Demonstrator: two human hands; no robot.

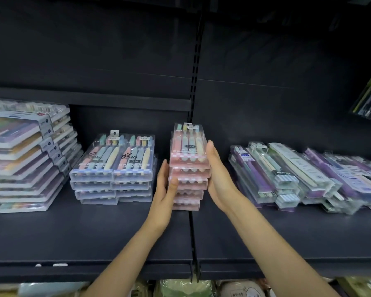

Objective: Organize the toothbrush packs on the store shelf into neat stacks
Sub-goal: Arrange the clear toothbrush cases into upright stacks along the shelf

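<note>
Toothbrush packs (189, 166) in clear pink boxes form one stack at the center of the frame, on the dark shelf (94, 232); each box shows pastel brushes inside. My left hand (164, 191) presses flat against the stack's left side, fingers straight, thumb on the front edge. My right hand (217, 176) presses the right side, fingers straight and together. Left of center sit two neat stacks of blue boxes (113, 168). At right, purple packs (308, 176) lie jumbled.
</note>
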